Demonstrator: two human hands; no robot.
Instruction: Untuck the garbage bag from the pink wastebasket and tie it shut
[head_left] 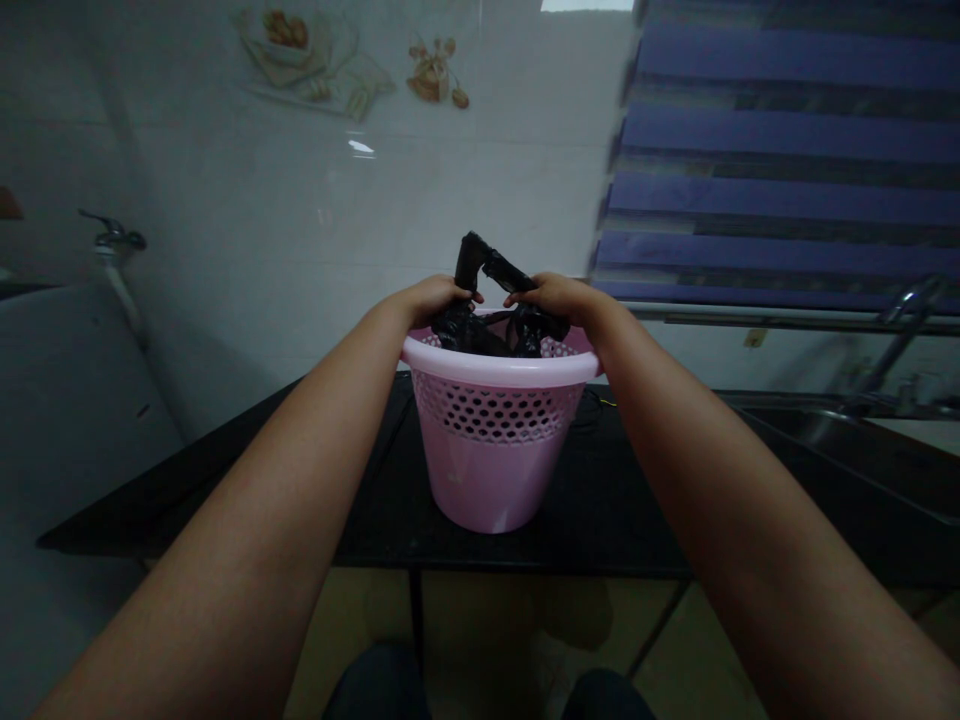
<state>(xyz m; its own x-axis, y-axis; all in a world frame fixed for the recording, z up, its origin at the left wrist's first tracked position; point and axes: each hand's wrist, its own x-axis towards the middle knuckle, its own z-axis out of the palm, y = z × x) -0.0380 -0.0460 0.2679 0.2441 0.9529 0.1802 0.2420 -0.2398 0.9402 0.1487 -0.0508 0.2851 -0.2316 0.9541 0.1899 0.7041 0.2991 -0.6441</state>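
A pink plastic basket [491, 475] with a band of round holes under its rim stands upright on the black countertop. Inside its mouth is a crumpled black plastic bag [480, 332], with part of it sticking up above the rim. My left hand [440, 297] is closed on the bag at the left side of the basket's opening. On the right, my right hand [553, 294] grips another part of the same bag. Both hands are at rim height, a short distance apart. The basket's inside is mostly hidden by its front wall and the bag.
The black countertop [622, 500] ends in a front edge just before the basket. To the right is a metal sink [832, 430] with a faucet [900, 325]. A wall tap [112, 235] is at the far left, and a striped blind [780, 160] hangs behind.
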